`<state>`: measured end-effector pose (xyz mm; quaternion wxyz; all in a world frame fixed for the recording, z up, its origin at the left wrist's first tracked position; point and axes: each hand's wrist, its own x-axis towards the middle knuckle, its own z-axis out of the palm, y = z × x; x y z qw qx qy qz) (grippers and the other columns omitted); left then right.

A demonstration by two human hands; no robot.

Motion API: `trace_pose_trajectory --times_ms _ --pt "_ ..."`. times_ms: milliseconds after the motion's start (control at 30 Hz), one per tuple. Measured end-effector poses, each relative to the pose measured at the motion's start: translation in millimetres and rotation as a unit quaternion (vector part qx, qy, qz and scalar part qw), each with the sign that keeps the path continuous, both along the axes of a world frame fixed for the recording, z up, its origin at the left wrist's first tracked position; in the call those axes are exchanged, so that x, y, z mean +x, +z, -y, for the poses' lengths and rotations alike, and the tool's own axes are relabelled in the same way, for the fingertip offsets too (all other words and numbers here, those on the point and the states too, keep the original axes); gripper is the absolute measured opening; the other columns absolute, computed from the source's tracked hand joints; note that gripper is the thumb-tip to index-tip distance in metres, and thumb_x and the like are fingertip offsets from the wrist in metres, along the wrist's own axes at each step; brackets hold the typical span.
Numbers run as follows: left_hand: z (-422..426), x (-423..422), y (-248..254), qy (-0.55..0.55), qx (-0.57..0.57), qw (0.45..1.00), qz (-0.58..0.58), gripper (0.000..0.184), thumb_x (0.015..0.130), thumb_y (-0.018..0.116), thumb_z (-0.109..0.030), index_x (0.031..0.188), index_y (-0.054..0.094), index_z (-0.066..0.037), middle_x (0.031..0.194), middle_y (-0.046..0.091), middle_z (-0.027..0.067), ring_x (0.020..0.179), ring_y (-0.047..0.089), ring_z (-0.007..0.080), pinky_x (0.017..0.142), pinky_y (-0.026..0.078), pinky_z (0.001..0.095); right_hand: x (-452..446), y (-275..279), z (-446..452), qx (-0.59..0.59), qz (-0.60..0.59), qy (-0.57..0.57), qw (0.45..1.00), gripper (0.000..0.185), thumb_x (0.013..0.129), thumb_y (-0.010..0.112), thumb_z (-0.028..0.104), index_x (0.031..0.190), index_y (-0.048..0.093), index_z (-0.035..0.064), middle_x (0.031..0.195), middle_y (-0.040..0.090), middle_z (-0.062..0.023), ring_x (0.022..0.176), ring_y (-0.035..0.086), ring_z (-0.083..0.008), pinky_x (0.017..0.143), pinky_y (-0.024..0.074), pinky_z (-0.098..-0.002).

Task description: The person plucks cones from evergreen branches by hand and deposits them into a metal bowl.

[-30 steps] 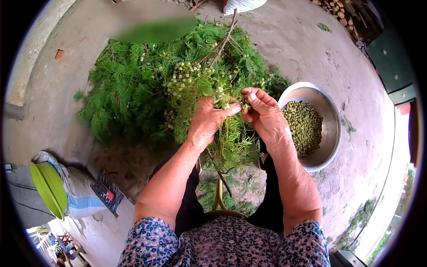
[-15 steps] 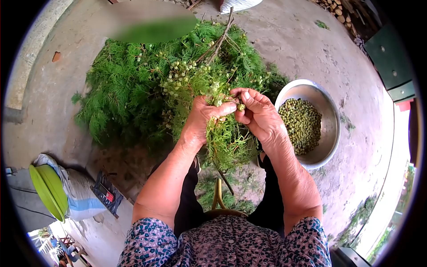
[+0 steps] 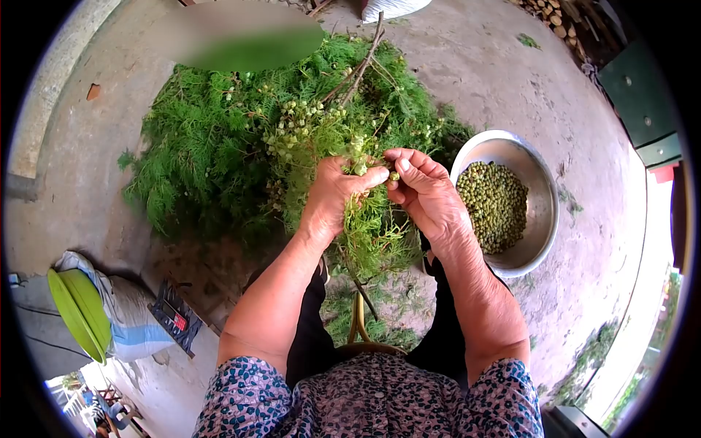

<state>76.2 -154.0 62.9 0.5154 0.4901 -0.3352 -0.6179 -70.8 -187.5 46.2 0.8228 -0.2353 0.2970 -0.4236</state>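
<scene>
a heap of conifer branches point(image 3: 197, 146) is filling the upper left and centre of the frame, with a forked brown stick point(image 3: 371, 52) poking up from it beyond the hands. a metal basin point(image 3: 542, 197) holding many picked green cones point(image 3: 496, 208) is sitting at centre right, its near rim standing just beside the right forearm. at lower left, a lime-green tub point(image 3: 75, 314) is leaning against a pale sack point(image 3: 135, 321). stacked firewood point(image 3: 558, 23) and a dark green cabinet point(image 3: 641, 102) are lining the upper right edge. concrete floor point(image 3: 475, 73) is stretching between heap, basin and firewood. the left hand point(image 3: 328, 191) is curling firmly around a leafy conifer sprig point(image 3: 376, 233), which is hanging over the gap between the knees. the right hand point(image 3: 436, 193), fingertips nearly meeting, is pinching a small green cone point(image 3: 394, 176) beside the left thumb.
</scene>
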Motion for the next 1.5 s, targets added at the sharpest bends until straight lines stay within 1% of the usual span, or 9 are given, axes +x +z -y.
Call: trace_pose_trajectory --times_ms 233,300,333,567,800,933,1133,1367,1500 --pt "2.1 7.1 -4.8 -0.048 0.007 0.999 -0.024 0.010 0.072 0.065 -0.007 0.081 0.062 -0.005 0.069 0.059 -0.0025 0.056 0.050 0.0046 0.049 0.037 0.0205 -4.4 7.8 3.1 0.011 0.016 0.039 0.999 0.016 0.085 0.055 0.011 0.096 0.059 -0.0004 0.077 0.056 -0.0022 0.055 0.045 -0.0082 0.047 0.0361 -0.0203" --pt "2.0 3.9 -5.6 -0.033 -0.002 0.992 -0.119 0.009 0.072 0.064 -0.004 0.081 0.062 -0.005 0.068 0.057 -0.0039 0.054 0.048 0.0039 0.047 0.036 0.0205 -4.8 10.2 3.9 0.033 0.028 0.042 0.998 0.017 0.085 0.055 0.012 0.096 0.059 -0.0006 0.076 0.056 -0.0021 0.054 0.045 -0.0080 0.047 0.0352 -0.0199" --pt "2.6 -1.3 -1.1 -0.020 -0.001 0.994 -0.112 0.009 0.076 0.060 -0.002 0.083 0.054 -0.003 0.056 0.046 -0.0043 0.042 0.039 0.0029 0.037 0.029 0.0185 -5.4 10.1 5.0 0.033 0.039 0.054 0.997 0.018 0.085 0.055 0.012 0.096 0.059 -0.0006 0.077 0.056 -0.0020 0.054 0.044 -0.0078 0.046 0.0347 -0.0193" --pt "0.4 3.9 -3.5 -0.025 0.021 0.982 -0.186 0.009 0.074 0.062 0.000 0.082 0.060 -0.005 0.063 0.054 -0.0042 0.045 0.043 0.0017 0.038 0.031 0.0175 -3.0 11.1 4.3 0.021 0.062 0.066 0.996 0.018 0.084 0.055 0.012 0.096 0.059 -0.0004 0.077 0.056 -0.0026 0.055 0.046 -0.0086 0.047 0.0363 -0.0202" --pt "1.7 -2.9 5.2 -0.016 0.000 0.991 -0.136 0.011 0.073 0.061 0.000 0.084 0.061 0.000 0.077 0.062 0.0050 0.064 0.059 0.0126 0.057 0.047 0.0254 -1.4 6.8 -3.3 0.026 0.038 0.005 0.999 0.019 0.085 0.056 0.014 0.098 0.058 -0.0001 0.078 0.057 -0.0029 0.058 0.049 -0.0103 0.050 0.0399 -0.0231" --pt "1.6 -1.1 1.4 -0.038 0.007 0.995 -0.095 0.013 0.073 0.060 0.001 0.086 0.061 0.000 0.076 0.062 0.0054 0.063 0.059 0.0128 0.056 0.047 0.0247 -2.4 4.4 -3.7 0.003 0.034 0.015 0.999 0.018 0.086 0.053 0.011 0.100 0.057 -0.0004 0.081 0.056 -0.0029 0.058 0.047 -0.0093 0.052 0.0396 -0.0219" --pt "1.2 -1.8 -1.8 -0.011 0.008 0.984 -0.180 0.008 0.073 0.063 -0.002 0.080 0.060 -0.003 0.066 0.059 -0.0003 0.047 0.047 0.0029 0.039 0.032 0.0172 -4.1 9.9 1.0 0.024 0.079 0.046 0.996 0.018 0.087 0.051 0.009 0.101 0.056 -0.0014 0.084 0.055 -0.0041 0.058 0.047 -0.0093 0.051 0.0388 -0.0213" --pt "6.5 -4.1 -9.1 0.078 0.008 0.993 -0.094 0.006 0.074 0.064 -0.004 0.079 0.060 -0.004 0.065 0.056 -0.0027 0.049 0.047 0.0035 0.041 0.034 0.0185 -3.9 13.0 -5.0 -0.037 -0.021 0.003 0.999 0.018 0.084 0.057 0.012 0.098 0.056 0.0006 0.073 0.053 -0.0001 0.056 0.047 -0.0087 0.049 0.0375 -0.0203" --pt "2.0 -3.9 -4.2 0.032 0.013 0.998 -0.045 0.007 0.074 0.064 -0.006 0.079 0.061 -0.004 0.067 0.057 -0.0022 0.053 0.049 0.0048 0.045 0.037 0.0193 -0.2 8.0 -8.5 -0.107 -0.053 -0.001 0.993 0.012 0.082 0.059 0.007 0.091 0.055 0.0023 0.072 0.054 0.0002 0.057 0.047 -0.0072 0.046 0.0352 -0.0177"
